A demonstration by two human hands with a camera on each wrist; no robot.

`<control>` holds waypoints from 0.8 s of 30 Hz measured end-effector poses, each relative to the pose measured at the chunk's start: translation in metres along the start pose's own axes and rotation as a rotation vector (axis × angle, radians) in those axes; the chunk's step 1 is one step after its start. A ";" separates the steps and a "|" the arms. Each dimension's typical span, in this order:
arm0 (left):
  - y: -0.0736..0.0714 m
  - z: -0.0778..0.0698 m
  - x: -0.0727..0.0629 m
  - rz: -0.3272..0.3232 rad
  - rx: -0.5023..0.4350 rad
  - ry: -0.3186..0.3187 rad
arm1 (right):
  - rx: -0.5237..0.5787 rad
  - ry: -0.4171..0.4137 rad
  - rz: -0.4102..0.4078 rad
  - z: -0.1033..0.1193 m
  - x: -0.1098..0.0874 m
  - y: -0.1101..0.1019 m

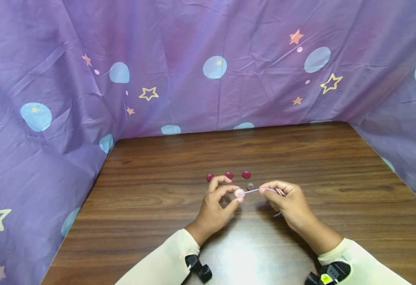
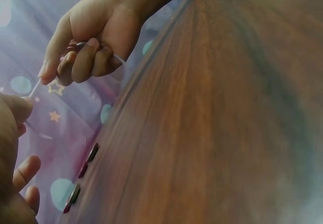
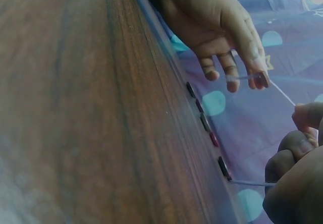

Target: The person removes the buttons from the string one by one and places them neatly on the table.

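My left hand [image 1: 213,208] pinches a small pale pink button [image 1: 239,193] by its edge between thumb and index finger, above the table. A thin lilac string [image 1: 252,191] runs from the face of the button to my right hand [image 1: 291,202], which pinches it between thumb and index finger. That stretch looks straight. More string passes through the right hand's curled fingers, and its tail hangs below them. In the right wrist view, string [image 3: 241,77] also shows on the button's other side, by the left fingers. Both hands are apart.
Just beyond the hands, three dark red buttons [image 1: 246,174] lie in a loose row on the brown wood-grain table [image 1: 151,198]. A greyish button [image 1: 250,186] lies nearer, between the hands. Purple cloth [image 1: 179,51] with stars and blue spots hangs around the table's back and sides.
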State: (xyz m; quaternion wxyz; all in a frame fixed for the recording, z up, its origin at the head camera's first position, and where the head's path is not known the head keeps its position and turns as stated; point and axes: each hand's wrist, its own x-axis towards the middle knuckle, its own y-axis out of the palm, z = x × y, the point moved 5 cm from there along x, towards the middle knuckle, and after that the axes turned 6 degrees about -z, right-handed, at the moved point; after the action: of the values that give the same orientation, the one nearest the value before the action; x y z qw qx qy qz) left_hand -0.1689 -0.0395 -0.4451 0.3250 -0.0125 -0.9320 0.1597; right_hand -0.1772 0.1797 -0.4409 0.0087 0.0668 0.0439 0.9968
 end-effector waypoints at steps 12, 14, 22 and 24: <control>-0.008 0.001 -0.001 -0.029 0.030 0.044 | 0.013 -0.035 -0.019 0.003 0.000 -0.001; -0.008 0.002 -0.001 -0.033 0.034 0.050 | 0.015 -0.042 -0.026 0.003 0.000 -0.001; -0.013 0.002 -0.002 -0.042 0.055 0.034 | 0.052 -0.056 -0.044 0.002 0.001 -0.003; -0.014 0.001 -0.001 -0.038 0.058 0.026 | 0.060 -0.055 -0.051 0.002 0.001 -0.003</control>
State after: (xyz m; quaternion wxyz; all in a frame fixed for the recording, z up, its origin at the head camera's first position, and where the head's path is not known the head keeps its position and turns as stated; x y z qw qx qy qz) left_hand -0.1675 -0.0534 -0.4424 0.3403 0.0127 -0.9227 0.1804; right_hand -0.1783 0.1834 -0.4395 0.0330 0.0932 0.0754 0.9922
